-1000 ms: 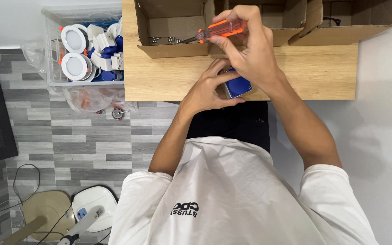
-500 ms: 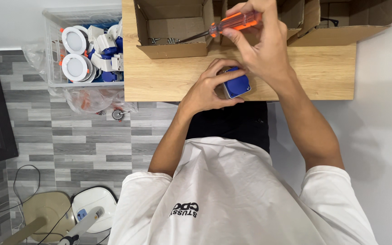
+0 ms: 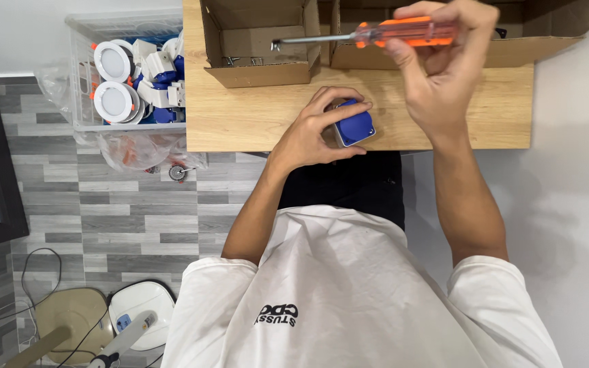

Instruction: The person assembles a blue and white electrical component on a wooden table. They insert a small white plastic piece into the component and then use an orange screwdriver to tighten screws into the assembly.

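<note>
- Bench: wooden top. Open cardboard boxes along its far edge.
- Right hand closed round the orange-handled screwdriver. It's lifted over the boxes, shaft level.
- Left hand curled on a small blue part at the near edge.
- My read: pin the part flat, seat the tip square before turning.

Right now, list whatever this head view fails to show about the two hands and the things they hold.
- Small blue and white box-shaped part: mostly covered by left hand.
- Orange-handled screwdriver: handle end buried in right hand; tip too small to tell its type.
- Open cardboard boxes: cut off by the top edge.
</note>
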